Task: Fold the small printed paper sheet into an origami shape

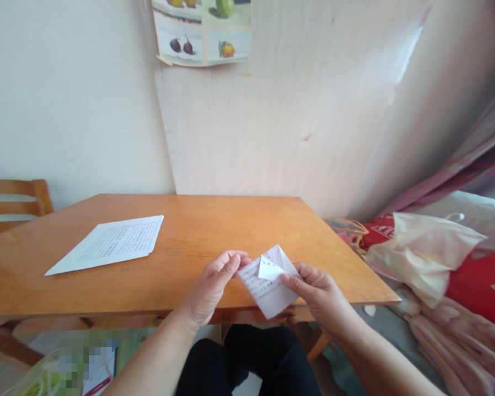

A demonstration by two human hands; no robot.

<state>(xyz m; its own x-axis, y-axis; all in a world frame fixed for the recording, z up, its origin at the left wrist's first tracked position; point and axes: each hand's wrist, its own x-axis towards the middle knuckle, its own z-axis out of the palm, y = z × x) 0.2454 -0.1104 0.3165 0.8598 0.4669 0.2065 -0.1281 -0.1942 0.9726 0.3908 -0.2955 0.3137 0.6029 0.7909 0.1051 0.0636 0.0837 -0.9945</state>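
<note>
A small folded piece of printed paper (268, 294) is held up over the table's front edge, turned like a diamond. Rows of text run across its face, and a small white triangular flap (270, 269) lies folded over near its upper part. My right hand (313, 283) pinches its right corner, thumb on the front and fingers behind. At the left corner is my left hand (214, 283), its fingers stretched out and their tips close to the paper's edge; whether they touch it I cannot tell.
Printed sheets (115, 245) lie on the left of the wooden table (214, 225). A wooden chair (41, 198) stands at far left. Right of the table are a white plastic bag (424, 247), red bags (487, 286) and pink cloth (449, 341). A fruit poster (204, 36) hangs on the wall.
</note>
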